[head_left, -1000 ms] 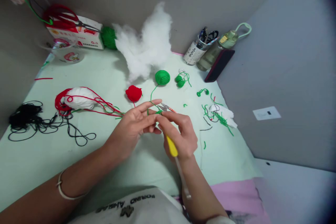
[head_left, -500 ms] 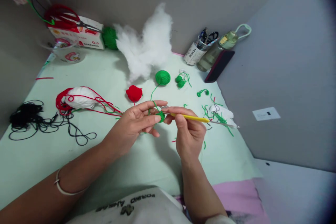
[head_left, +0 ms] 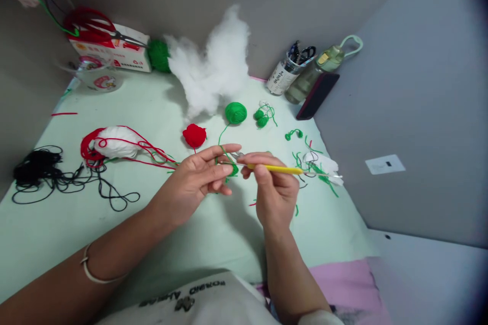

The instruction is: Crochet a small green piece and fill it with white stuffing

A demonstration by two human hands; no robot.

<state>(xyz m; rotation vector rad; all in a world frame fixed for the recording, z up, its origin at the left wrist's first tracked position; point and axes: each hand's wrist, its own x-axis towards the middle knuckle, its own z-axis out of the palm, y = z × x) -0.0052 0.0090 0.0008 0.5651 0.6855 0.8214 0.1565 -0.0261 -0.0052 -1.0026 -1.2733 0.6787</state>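
Note:
Between the thumb and fingers of my left hand (head_left: 202,172) is a small green crochet piece (head_left: 234,168), partly hidden by the fingertips. Green yarn passes over my left index finger and runs back to a green yarn ball (head_left: 236,112). My right hand (head_left: 276,188) grips a crochet hook (head_left: 276,168) by its yellow handle. The hook's metal tip reaches left to the green piece, and its other metal end points right. A small greyish item shows by the right fingertips, too small to name. A red yarn ball (head_left: 194,135) lies just behind my left hand.
White stuffing (head_left: 217,71) stands at the back. Black yarn (head_left: 36,167) and a white yarn ball (head_left: 118,142) with red strands lie left. Green scraps (head_left: 320,170), a phone (head_left: 318,95), a bottle (head_left: 307,81) and a pen cup (head_left: 282,77) are right. Red-handled scissors (head_left: 89,23) rest on a box (head_left: 131,56).
The hook has turned slightly in my right hand, and its metal tip now shows further left, across the green piece. The green piece is tilted differently under my left fingertips.

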